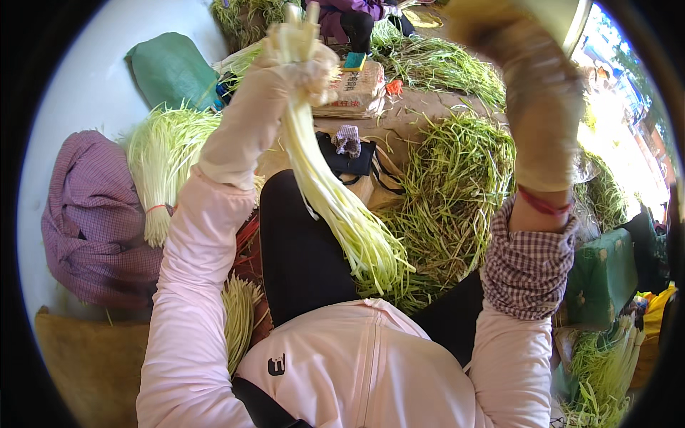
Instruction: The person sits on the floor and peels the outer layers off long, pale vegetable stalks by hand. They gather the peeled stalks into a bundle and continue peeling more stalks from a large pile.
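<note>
My left hand [306, 72], in a pale glove, is raised at the upper middle and closed around a bunch of pale yellow-green leaves [334, 198], which look like blanched garlic chives. The white stalk ends stick up above my fist. The leafy ends hang over my lap in a curve. My gloved right hand [527, 53] is lifted at the upper right, apart from the bunch. It is motion-blurred and partly cut by the top of the view, so its fingers cannot be made out. A red band [545, 202] circles that wrist.
Loose green leaves [455, 192] are heaped before my right knee. Tied bunches [166, 155] lie left, beside a purple checked cloth [96, 214] and a green sack [171, 69]. Ahead are a stack of printed sacks [358, 88] and a seated person [350, 18]. A green block [602, 278] stands right.
</note>
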`<state>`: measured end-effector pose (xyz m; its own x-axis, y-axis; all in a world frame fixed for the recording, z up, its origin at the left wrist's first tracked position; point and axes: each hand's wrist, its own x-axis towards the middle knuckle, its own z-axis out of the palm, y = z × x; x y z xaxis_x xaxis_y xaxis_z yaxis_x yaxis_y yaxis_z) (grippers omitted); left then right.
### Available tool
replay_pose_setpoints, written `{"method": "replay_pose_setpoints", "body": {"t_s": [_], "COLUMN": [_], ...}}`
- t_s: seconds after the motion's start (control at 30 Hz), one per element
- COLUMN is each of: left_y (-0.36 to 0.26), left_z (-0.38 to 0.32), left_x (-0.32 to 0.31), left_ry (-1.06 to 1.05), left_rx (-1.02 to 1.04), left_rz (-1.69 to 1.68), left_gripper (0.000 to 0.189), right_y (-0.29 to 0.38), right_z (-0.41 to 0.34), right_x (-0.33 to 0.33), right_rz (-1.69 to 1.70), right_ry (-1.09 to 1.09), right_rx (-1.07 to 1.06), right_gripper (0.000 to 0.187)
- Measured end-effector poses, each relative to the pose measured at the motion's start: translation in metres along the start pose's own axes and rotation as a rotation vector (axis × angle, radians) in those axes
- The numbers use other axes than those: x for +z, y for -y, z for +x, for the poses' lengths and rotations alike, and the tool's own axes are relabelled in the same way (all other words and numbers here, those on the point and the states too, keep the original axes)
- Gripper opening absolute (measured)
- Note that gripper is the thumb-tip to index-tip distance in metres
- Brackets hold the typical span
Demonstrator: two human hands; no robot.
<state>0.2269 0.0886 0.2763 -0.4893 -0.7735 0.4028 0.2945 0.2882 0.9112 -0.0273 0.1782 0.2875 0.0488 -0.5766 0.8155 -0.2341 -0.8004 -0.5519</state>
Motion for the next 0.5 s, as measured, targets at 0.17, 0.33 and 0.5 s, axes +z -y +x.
{"method": "replay_pose_setpoints", "body": {"t_s": [0.17, 0.33, 0.5], "left_y": [0.004, 0.007, 0.02], "left_z": [0.001, 0.003, -0.019], "left_x": [-0.008, -0.002, -0.005], "left_ry": [-0.121, -0.261, -0.581], "left_rx": [0.067, 0.225, 0.397], "left_rz": [-0.019, -0.25, -0.259], "left_gripper": [0.023, 0.024, 0.03], "right_y": [-0.043, -0.057, -0.05], "right_z": [-0.055, -0.06, -0.013], "right_x": [0.052, 0.152, 0.151], "right_rz": [-0.422, -0.196, -0.873], "right_ry": [0.496, 0.087, 0.299], "right_rx": [-0.116, 0.213, 0.095], "right_gripper": [0.113, 0.053, 0.024]}}
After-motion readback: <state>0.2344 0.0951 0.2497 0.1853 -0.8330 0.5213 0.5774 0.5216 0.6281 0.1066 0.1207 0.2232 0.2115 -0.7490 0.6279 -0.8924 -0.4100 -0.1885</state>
